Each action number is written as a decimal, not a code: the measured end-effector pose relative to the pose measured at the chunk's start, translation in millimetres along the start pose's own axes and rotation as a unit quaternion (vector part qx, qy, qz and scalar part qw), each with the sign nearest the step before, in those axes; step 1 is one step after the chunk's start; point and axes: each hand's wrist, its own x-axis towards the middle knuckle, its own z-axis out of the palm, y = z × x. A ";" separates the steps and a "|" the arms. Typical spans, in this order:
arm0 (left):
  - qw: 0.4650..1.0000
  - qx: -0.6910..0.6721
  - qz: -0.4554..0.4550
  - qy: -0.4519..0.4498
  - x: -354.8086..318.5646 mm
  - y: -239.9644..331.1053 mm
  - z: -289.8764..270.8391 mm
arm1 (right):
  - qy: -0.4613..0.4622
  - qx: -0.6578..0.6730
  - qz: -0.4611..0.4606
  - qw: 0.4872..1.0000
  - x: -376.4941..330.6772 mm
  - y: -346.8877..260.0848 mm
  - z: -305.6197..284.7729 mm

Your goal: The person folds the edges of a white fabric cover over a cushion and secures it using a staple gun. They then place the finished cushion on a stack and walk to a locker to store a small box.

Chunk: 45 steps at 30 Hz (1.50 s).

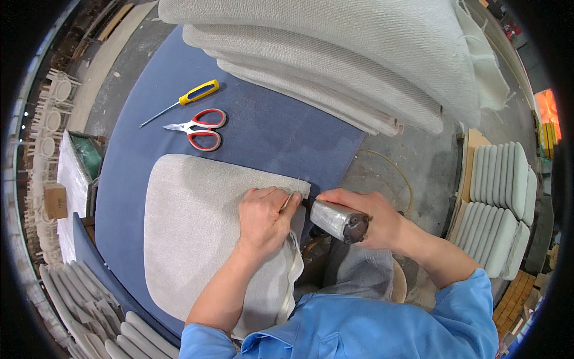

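Note:
A beige fabric-covered seat panel (pixel 185 221) lies on the blue table, its loose fabric edge (pixel 294 257) hanging toward me on the right side. My left hand (pixel 266 218) pinches that fabric edge near the panel's upper right corner. In my right hand (pixel 376 218) is a metal-bodied staple gun (pixel 332 216) with a dark end cap. Its nose meets the panel's edge just right of my left fingertips; the exact contact point is hidden. Farther up the table lie red-handled scissors (pixel 200 127) and a yellow-handled screwdriver (pixel 194 96).
A stack of pale woven upholstered panels (pixel 311 48) covers the table's far right. The blue table (pixel 125 197) curves at its left edge. Stacked grey cushions (pixel 496 197) stand at the right, more panels (pixel 89 311) at lower left. A yellowish hose (pixel 403 173) runs over the floor.

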 end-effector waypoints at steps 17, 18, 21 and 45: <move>0.991 0.132 -0.028 -0.015 -12.3 44.3 -15.4 | 0.143 0.128 -0.066 0.979 -63.3 30.2 7.3; 0.985 0.167 -0.035 -0.021 -12.7 49.4 -15.0 | 0.138 0.133 -0.065 0.979 -62.5 30.6 7.2; 0.977 0.213 -0.006 0.001 -10.5 54.2 -7.5 | 0.123 0.133 -0.070 0.981 -56.3 31.0 7.9; 0.998 -0.016 0.024 -0.056 6.6 -12.6 -14.8 | 0.057 0.099 -0.068 0.991 -7.1 26.4 6.8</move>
